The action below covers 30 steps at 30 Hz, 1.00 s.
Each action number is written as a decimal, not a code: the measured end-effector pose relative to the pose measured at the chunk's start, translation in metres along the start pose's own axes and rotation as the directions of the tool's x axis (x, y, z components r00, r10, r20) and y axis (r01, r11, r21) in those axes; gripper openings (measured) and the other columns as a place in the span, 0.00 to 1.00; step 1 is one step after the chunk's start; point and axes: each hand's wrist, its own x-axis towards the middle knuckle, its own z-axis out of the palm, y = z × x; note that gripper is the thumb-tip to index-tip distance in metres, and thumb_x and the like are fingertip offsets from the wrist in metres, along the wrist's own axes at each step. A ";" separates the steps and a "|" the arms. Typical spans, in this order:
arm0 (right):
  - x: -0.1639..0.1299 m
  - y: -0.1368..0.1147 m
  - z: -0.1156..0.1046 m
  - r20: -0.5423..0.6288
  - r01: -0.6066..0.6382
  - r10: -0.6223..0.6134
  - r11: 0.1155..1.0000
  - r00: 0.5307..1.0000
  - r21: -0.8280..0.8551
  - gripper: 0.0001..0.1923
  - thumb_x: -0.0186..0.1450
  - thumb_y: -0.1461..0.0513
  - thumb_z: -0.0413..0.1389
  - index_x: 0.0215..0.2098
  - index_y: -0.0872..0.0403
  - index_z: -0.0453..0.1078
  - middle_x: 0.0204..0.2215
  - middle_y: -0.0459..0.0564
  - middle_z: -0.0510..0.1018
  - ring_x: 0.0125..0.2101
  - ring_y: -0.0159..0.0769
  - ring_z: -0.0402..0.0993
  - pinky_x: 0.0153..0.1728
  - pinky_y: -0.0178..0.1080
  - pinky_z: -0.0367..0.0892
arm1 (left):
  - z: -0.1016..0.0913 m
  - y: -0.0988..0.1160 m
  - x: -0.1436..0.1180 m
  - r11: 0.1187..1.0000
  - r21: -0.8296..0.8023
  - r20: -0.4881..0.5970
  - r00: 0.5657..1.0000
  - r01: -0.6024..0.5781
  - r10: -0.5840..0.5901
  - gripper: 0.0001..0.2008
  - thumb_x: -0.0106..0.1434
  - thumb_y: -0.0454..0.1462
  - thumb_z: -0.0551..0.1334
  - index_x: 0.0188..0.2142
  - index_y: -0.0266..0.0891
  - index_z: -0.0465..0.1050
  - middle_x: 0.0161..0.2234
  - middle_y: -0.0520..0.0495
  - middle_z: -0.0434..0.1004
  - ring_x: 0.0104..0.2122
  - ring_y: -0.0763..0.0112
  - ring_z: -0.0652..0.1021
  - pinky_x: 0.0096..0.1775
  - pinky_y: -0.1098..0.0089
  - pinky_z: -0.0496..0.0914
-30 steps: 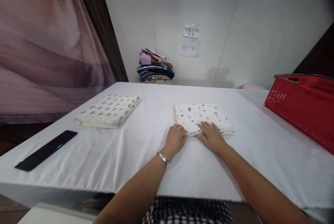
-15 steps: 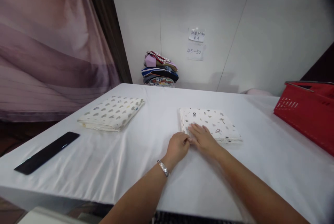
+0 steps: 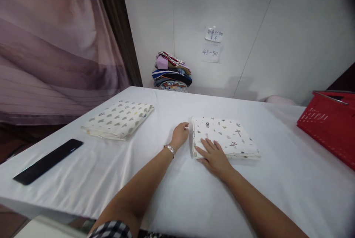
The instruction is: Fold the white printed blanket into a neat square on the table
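Observation:
A white folded cloth (image 3: 222, 130) printed with small palm trees and other little motifs lies flat on the table. My right hand (image 3: 216, 158) rests palm down on its near left part, fingers spread. Just off the cloth's left edge is my left hand (image 3: 179, 136), wearing a silver bracelet (image 3: 169, 150). Its fingers are curled together beside the upper left corner, a small gap away, with nothing visible in them. Farther left lies a second folded white cloth (image 3: 119, 119) with grey-green motifs.
A long black flat panel (image 3: 48, 161) lies at the left of the white-covered table (image 3: 177, 201). A red basket (image 3: 327, 123) stands at the right edge. Behind the table rises a stack of folded fabrics (image 3: 172, 71), near paper notes (image 3: 213, 43) on the wall.
My left hand has moved away from my right hand, up along the cloth's left side. My right hand stays on the cloth, its fingers more spread. The view has shifted slightly.

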 end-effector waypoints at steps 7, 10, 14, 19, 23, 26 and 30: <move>0.000 0.004 0.000 0.008 0.028 -0.028 0.999 1.000 0.023 0.24 0.66 0.55 0.50 0.60 0.40 0.58 0.63 0.52 0.57 0.62 0.52 0.50 0.56 0.60 0.51 | 0.019 -0.004 0.055 0.996 0.035 0.112 0.991 -0.079 0.074 0.24 0.58 0.30 0.55 0.55 0.38 0.66 0.54 0.43 0.69 0.54 0.63 0.69 0.56 0.64 0.62; 0.000 0.005 0.001 0.004 0.037 -0.037 0.999 0.999 0.021 0.24 0.66 0.56 0.51 0.60 0.39 0.58 0.63 0.52 0.56 0.62 0.51 0.50 0.56 0.59 0.51 | 0.025 -0.012 0.075 0.996 -0.087 0.222 0.973 -0.037 0.056 0.26 0.58 0.31 0.55 0.57 0.38 0.63 0.55 0.44 0.69 0.54 0.64 0.70 0.55 0.66 0.63; -0.001 0.004 0.002 0.001 0.045 -0.045 0.999 0.999 -0.005 0.24 0.66 0.59 0.51 0.60 0.41 0.58 0.63 0.53 0.56 0.62 0.51 0.49 0.56 0.59 0.50 | 0.032 -0.024 0.093 0.971 -0.239 0.338 0.938 0.000 0.084 0.23 0.55 0.30 0.57 0.51 0.41 0.70 0.49 0.48 0.75 0.47 0.67 0.74 0.49 0.70 0.67; -0.001 0.002 0.002 0.014 0.044 -0.044 0.998 0.999 -0.038 0.24 0.65 0.62 0.51 0.59 0.41 0.59 0.63 0.53 0.56 0.62 0.50 0.50 0.57 0.58 0.50 | 0.037 -0.026 0.100 0.950 -0.300 0.301 0.954 0.090 0.005 0.16 0.53 0.29 0.56 0.39 0.40 0.77 0.32 0.50 0.80 0.32 0.70 0.77 0.36 0.72 0.70; -0.002 0.002 0.004 0.001 0.049 -0.049 0.998 0.999 -0.040 0.22 0.67 0.60 0.49 0.59 0.41 0.59 0.62 0.51 0.57 0.62 0.48 0.50 0.57 0.56 0.51 | 0.042 -0.027 0.104 0.942 -0.315 0.221 0.974 0.119 -0.049 0.14 0.51 0.29 0.58 0.35 0.39 0.78 0.32 0.50 0.80 0.32 0.71 0.76 0.35 0.73 0.69; -0.003 0.003 0.005 -0.012 0.048 -0.048 0.998 0.999 -0.029 0.21 0.68 0.60 0.48 0.59 0.40 0.59 0.62 0.51 0.57 0.62 0.47 0.51 0.57 0.55 0.51 | 0.043 -0.030 0.105 0.936 -0.328 0.225 0.973 0.129 -0.055 0.13 0.51 0.29 0.58 0.35 0.39 0.78 0.32 0.49 0.80 0.31 0.71 0.76 0.34 0.73 0.68; -0.003 0.003 0.004 -0.013 0.066 -0.066 0.997 0.998 -0.029 0.22 0.67 0.61 0.49 0.59 0.40 0.60 0.63 0.51 0.57 0.61 0.49 0.51 0.57 0.56 0.51 | 0.038 -0.033 0.103 0.902 -0.404 0.321 0.947 0.154 -0.018 0.14 0.53 0.30 0.58 0.37 0.39 0.77 0.31 0.49 0.79 0.29 0.72 0.75 0.34 0.71 0.69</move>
